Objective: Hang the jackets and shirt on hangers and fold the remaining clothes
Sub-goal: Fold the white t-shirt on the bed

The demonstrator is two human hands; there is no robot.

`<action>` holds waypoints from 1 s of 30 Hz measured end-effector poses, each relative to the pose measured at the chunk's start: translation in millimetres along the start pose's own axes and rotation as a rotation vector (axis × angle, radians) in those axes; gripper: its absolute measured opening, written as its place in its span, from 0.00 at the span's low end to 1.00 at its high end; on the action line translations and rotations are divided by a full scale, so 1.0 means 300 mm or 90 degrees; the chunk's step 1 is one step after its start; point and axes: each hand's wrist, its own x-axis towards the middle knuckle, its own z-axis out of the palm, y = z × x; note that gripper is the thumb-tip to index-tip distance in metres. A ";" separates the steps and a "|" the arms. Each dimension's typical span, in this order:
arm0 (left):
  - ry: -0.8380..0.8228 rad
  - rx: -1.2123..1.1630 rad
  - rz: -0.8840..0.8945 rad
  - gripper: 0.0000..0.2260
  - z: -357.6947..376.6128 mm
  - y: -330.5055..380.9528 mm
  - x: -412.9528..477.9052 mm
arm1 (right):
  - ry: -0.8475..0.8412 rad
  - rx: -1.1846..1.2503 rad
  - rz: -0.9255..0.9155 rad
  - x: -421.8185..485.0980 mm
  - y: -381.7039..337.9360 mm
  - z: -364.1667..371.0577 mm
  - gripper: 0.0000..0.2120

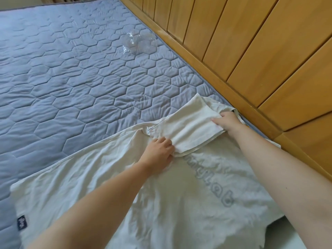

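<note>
Cream T-shirt (pixel 161 203) spread flat on the bed (pixel 62 78), grey lettering facing up, body wrinkled. One sleeve (pixel 190 128) turned inward across the chest — first fold under way, judged not yet set.

Left hand (pixel 158 151) at the sleeve's near end, fingers (pixel 167 143) curled and pinching the doubled cloth. Right hand (pixel 229 121) at the far end by the collar, thumb on top, fingers tucked under the edge — a pinch too, by the look.

Small dark label (pixel 21 225) at the hem, lower left. Crumpled clear plastic bag (pixel 138 44) well apart up the bed, close to the wooden panelling (pixel 251 51).

No hangers, jackets or folded pile in view; no telling the state of the hanging part. Early in the folding of this piece, as a judgement. Left for it, at a guess: other sleeve in, body doubled over, creases smoothed out.
</note>
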 end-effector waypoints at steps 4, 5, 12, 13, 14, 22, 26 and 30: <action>-0.060 -0.077 0.071 0.14 -0.033 0.033 -0.013 | 0.081 -0.383 0.039 -0.057 0.031 0.017 0.06; -0.079 -0.081 0.087 0.14 -0.047 0.031 -0.029 | 0.121 -0.502 -0.004 -0.076 0.031 0.030 0.11; 0.066 -0.017 -0.438 0.12 -0.165 -0.197 -0.198 | 0.079 -0.454 -0.470 -0.207 -0.123 0.366 0.19; 0.051 -0.020 -0.515 0.11 -0.182 -0.225 -0.214 | 0.040 -0.451 -0.494 -0.217 -0.147 0.417 0.17; 0.035 -0.020 -0.569 0.11 -0.195 -0.244 -0.226 | 0.011 -0.460 -0.509 -0.225 -0.167 0.459 0.15; -0.153 0.130 -0.565 0.07 -0.256 -0.306 -0.273 | 0.014 -0.594 -0.545 -0.210 -0.266 0.551 0.13; -0.208 0.177 -0.549 0.08 -0.258 -0.330 -0.276 | -0.013 -0.663 -0.531 -0.194 -0.299 0.552 0.13; -0.213 0.144 -0.536 0.08 -0.264 -0.355 -0.272 | -0.039 -0.700 -0.540 -0.182 -0.313 0.537 0.11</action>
